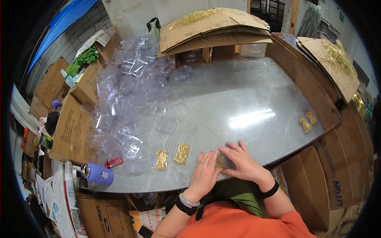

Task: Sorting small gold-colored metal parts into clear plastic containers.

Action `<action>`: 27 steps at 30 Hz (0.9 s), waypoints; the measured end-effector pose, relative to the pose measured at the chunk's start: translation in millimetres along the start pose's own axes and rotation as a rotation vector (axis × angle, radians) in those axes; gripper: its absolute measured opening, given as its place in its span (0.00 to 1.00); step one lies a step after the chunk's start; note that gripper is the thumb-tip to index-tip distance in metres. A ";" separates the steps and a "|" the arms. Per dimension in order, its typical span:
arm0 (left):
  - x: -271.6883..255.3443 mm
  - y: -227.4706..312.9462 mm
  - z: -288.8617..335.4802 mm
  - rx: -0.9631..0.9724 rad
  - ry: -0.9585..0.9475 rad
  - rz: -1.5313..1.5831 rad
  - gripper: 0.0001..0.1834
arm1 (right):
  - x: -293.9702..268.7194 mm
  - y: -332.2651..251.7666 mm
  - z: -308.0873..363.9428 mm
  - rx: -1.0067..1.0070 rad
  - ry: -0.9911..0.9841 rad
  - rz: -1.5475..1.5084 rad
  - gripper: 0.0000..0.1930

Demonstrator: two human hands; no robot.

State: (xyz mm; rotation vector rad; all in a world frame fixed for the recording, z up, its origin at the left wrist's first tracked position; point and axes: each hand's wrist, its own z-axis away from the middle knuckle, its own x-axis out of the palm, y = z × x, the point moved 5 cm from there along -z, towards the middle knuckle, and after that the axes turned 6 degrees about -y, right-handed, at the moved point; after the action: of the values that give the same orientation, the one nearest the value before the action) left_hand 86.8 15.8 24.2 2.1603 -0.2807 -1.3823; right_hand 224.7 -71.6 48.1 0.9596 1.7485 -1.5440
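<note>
Near the front edge of the grey table, a small clear pack of thin gold pin-like pieces sits between my two hands. My left hand closes on its left side, the thumb near the front. From the right, my right hand presses against the same pack, its fingers reaching over the far side. Much of the pack is hidden by my fingers. To the left of my hands lie two similar gold bundles, one upright in line with the table edge and a second bundle slightly tilted.
Clear plastic boxes pile up across the left of the table. A purple bottle and a red wrapper lie at the near left. Two gold bundles rest at the right edge. Cardboard with gold pieces stands at the back.
</note>
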 end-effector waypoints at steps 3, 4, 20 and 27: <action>3.3 -1.4 0.6 -0.010 0.017 0.009 0.36 | 1.7 5.3 -0.2 -0.094 0.032 0.028 0.34; 3.0 -1.1 1.1 -0.005 0.013 0.001 0.36 | 2.6 7.3 0.3 -0.097 0.063 0.011 0.33; 3.0 6.5 -0.7 0.000 -0.025 -0.132 0.32 | 20.2 -10.5 9.9 0.153 0.539 0.008 0.12; -5.0 5.7 1.3 0.004 -0.009 0.049 0.56 | 5.2 -4.2 0.5 -0.080 0.264 -0.127 0.28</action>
State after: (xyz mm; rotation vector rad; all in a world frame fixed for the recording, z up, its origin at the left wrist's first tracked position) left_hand 84.1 12.9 30.8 2.1368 -0.3380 -1.3651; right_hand 218.3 -71.8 46.0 1.0698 2.0746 -1.4639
